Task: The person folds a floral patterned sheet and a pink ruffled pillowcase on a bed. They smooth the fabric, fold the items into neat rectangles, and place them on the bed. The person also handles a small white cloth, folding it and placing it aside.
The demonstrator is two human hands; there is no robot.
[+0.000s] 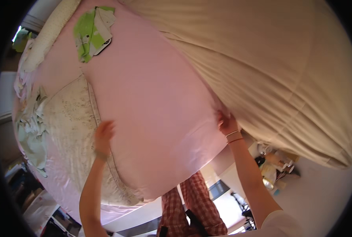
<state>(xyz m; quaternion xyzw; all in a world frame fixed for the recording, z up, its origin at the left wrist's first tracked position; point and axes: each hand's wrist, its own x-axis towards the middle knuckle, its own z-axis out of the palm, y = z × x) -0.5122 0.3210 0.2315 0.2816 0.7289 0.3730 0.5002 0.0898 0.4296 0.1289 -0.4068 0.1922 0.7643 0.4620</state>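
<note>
My right hand (226, 123) is at the near edge of a large beige quilt (271, 67), its fingers curled at the border where the quilt meets a pink fitted sheet (152, 98). Creases in the quilt run toward that hand. Over the right edge of a pale, patterned pillow (71, 122) is my left hand (105, 136). Motion smears its fingers, and I see nothing held in it. Whether it touches the pillow I cannot tell.
Far left on the bed lies a crumpled green and white cloth (93, 29) with a dark-edged phone-like thing partly under it. A pale green garment (31, 134) sits left of the pillow. Clutter (277, 166) stands on the floor at the right. My legs in red checked trousers (193, 201) are at the bed's edge.
</note>
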